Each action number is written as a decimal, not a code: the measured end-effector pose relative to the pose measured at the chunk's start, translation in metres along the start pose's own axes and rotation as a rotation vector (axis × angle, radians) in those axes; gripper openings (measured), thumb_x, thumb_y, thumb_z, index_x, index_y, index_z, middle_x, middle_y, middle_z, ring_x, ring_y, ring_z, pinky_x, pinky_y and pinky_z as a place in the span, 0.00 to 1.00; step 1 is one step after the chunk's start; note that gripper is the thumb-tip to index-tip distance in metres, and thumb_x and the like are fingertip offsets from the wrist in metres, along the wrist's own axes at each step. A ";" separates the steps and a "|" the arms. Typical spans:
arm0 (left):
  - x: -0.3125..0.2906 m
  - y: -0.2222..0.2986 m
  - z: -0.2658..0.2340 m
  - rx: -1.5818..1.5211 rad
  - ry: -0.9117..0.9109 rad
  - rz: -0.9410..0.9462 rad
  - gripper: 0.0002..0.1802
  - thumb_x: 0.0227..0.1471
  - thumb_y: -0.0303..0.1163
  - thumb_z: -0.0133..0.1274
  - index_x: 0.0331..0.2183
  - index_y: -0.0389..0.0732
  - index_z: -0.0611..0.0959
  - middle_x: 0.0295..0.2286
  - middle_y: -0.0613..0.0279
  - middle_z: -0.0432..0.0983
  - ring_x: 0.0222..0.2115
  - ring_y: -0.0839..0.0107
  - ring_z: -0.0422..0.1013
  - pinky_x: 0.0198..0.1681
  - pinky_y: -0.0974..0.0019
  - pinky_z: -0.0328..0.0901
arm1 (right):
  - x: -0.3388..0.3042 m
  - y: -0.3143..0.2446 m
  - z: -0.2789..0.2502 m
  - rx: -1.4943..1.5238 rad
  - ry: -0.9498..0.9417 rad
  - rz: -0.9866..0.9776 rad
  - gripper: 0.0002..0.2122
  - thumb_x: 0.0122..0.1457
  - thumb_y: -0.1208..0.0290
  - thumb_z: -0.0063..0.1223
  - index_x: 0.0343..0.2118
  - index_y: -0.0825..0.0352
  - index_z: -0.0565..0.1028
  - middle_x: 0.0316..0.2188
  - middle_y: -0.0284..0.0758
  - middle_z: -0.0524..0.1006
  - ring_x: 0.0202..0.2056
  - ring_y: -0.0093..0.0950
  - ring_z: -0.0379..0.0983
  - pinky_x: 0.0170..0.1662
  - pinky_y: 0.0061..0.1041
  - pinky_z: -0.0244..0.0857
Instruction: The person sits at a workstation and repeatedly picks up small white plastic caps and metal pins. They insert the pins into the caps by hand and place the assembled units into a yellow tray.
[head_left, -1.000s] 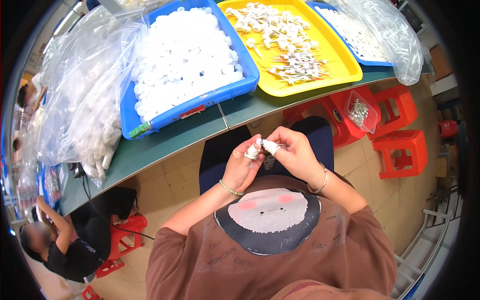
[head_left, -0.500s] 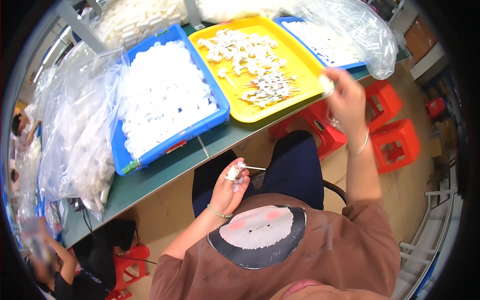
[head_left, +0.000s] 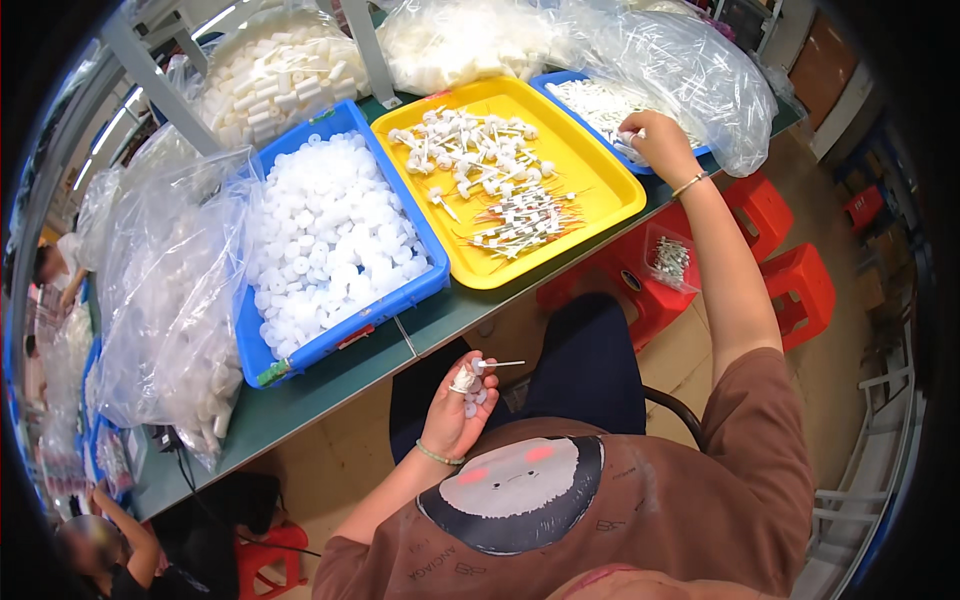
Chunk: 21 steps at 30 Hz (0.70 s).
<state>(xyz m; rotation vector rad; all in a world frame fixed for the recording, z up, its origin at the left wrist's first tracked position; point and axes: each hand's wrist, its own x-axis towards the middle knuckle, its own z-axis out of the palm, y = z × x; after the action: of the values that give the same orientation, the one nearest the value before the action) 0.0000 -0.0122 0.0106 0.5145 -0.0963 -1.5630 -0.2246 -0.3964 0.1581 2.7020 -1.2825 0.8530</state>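
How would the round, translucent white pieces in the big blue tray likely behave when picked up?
The translucent white pieces are probably light, being small and plastic-looking. Their round edges suggest one could roll if dropped. Loosely heaped, neighbours may slide when one is taken.

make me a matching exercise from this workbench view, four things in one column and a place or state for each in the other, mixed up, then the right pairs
Column A
1. yellow tray
2. left grip
3. clear plastic box
4. right grip

Column B
a. a single white stick juts out of it
b. at the right blue tray
c. between the left blue tray and the right blue tray
d. on a red stool

Right pairs: 1-c, 2-a, 3-d, 4-b
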 end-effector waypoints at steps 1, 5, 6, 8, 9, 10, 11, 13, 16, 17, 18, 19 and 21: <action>-0.003 -0.001 -0.001 0.000 0.012 0.004 0.13 0.58 0.34 0.49 0.45 0.42 0.72 0.40 0.61 0.71 0.36 0.73 0.69 0.39 0.73 0.69 | -0.005 -0.013 -0.004 0.090 0.040 0.001 0.08 0.50 0.74 0.53 0.33 0.67 0.78 0.30 0.39 0.78 0.31 0.35 0.74 0.36 0.30 0.66; -0.008 0.004 -0.006 0.015 0.069 0.082 0.13 0.58 0.35 0.50 0.44 0.44 0.73 0.39 0.63 0.71 0.35 0.75 0.69 0.38 0.75 0.69 | -0.060 -0.116 -0.034 0.404 0.002 0.021 0.08 0.52 0.77 0.53 0.36 0.69 0.76 0.29 0.36 0.76 0.30 0.27 0.72 0.34 0.23 0.64; -0.006 0.002 -0.013 -0.013 -0.003 0.090 0.17 0.57 0.33 0.51 0.47 0.42 0.71 0.42 0.60 0.72 0.38 0.74 0.71 0.41 0.73 0.70 | -0.086 -0.133 -0.032 0.524 0.004 -0.152 0.07 0.52 0.78 0.53 0.34 0.69 0.76 0.29 0.36 0.75 0.31 0.28 0.72 0.34 0.22 0.65; -0.004 -0.001 -0.008 -0.045 -0.042 0.089 0.16 0.57 0.33 0.51 0.47 0.42 0.71 0.41 0.60 0.72 0.38 0.75 0.71 0.41 0.73 0.70 | -0.135 -0.170 -0.023 0.612 -0.135 -0.330 0.06 0.50 0.79 0.56 0.33 0.68 0.77 0.28 0.35 0.75 0.32 0.30 0.73 0.35 0.25 0.67; -0.004 -0.002 -0.003 -0.033 -0.048 0.107 0.16 0.56 0.33 0.51 0.46 0.43 0.72 0.41 0.61 0.72 0.38 0.75 0.71 0.40 0.73 0.70 | -0.157 -0.185 -0.016 0.677 -0.249 -0.251 0.07 0.49 0.79 0.57 0.32 0.67 0.77 0.28 0.35 0.74 0.31 0.30 0.73 0.35 0.26 0.67; -0.006 -0.001 -0.002 -0.025 -0.044 0.103 0.16 0.56 0.34 0.52 0.46 0.43 0.72 0.41 0.61 0.72 0.38 0.75 0.70 0.40 0.74 0.70 | -0.174 -0.192 -0.005 0.737 -0.288 -0.200 0.08 0.48 0.79 0.58 0.33 0.66 0.78 0.27 0.34 0.74 0.29 0.29 0.73 0.33 0.24 0.67; -0.006 0.000 -0.002 -0.018 -0.043 0.104 0.17 0.55 0.34 0.53 0.46 0.43 0.72 0.41 0.62 0.71 0.38 0.75 0.70 0.40 0.74 0.70 | -0.183 -0.197 0.005 0.759 -0.278 -0.168 0.08 0.48 0.79 0.58 0.33 0.66 0.78 0.27 0.34 0.74 0.29 0.28 0.73 0.32 0.23 0.67; -0.008 0.002 -0.002 0.013 -0.047 0.120 0.18 0.54 0.35 0.54 0.46 0.44 0.72 0.41 0.63 0.70 0.38 0.75 0.69 0.41 0.74 0.70 | -0.191 -0.202 0.012 0.790 -0.276 -0.136 0.08 0.47 0.79 0.58 0.33 0.66 0.79 0.27 0.34 0.74 0.28 0.28 0.72 0.31 0.22 0.66; -0.011 0.003 -0.002 0.032 -0.015 0.119 0.18 0.54 0.35 0.55 0.46 0.44 0.72 0.41 0.62 0.70 0.38 0.75 0.69 0.41 0.74 0.70 | -0.194 -0.206 0.015 0.811 -0.299 -0.131 0.09 0.47 0.79 0.59 0.33 0.66 0.79 0.27 0.34 0.74 0.28 0.27 0.72 0.30 0.22 0.66; -0.011 0.004 -0.002 0.033 -0.011 0.121 0.18 0.54 0.35 0.55 0.46 0.43 0.72 0.41 0.62 0.71 0.38 0.75 0.69 0.41 0.74 0.70 | -0.194 -0.207 0.015 0.816 -0.306 -0.130 0.09 0.46 0.79 0.59 0.33 0.66 0.79 0.26 0.34 0.74 0.27 0.27 0.72 0.30 0.22 0.66; -0.011 0.004 -0.001 0.028 -0.008 0.124 0.18 0.54 0.35 0.55 0.46 0.43 0.72 0.41 0.62 0.71 0.38 0.75 0.70 0.41 0.74 0.70 | -0.194 -0.206 0.015 0.816 -0.318 -0.130 0.09 0.46 0.79 0.59 0.33 0.66 0.78 0.26 0.34 0.74 0.27 0.27 0.72 0.30 0.22 0.66; -0.010 0.003 -0.001 0.023 -0.004 0.126 0.18 0.54 0.35 0.55 0.46 0.43 0.72 0.41 0.62 0.71 0.38 0.75 0.70 0.41 0.74 0.70 | -0.193 -0.206 0.015 0.805 -0.323 -0.124 0.09 0.46 0.79 0.59 0.33 0.66 0.78 0.26 0.34 0.74 0.27 0.27 0.72 0.30 0.22 0.66; -0.010 0.003 -0.002 0.028 0.004 0.134 0.18 0.54 0.35 0.55 0.45 0.43 0.72 0.41 0.62 0.71 0.38 0.75 0.70 0.41 0.74 0.70 | -0.193 -0.206 0.013 0.782 -0.333 -0.112 0.08 0.47 0.79 0.59 0.33 0.67 0.78 0.26 0.34 0.74 0.27 0.27 0.72 0.30 0.22 0.66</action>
<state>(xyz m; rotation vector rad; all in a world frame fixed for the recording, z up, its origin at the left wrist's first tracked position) 0.0032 -0.0020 0.0123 0.5226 -0.1475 -1.4312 -0.1673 -0.1267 0.0932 3.6094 -0.9469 1.1085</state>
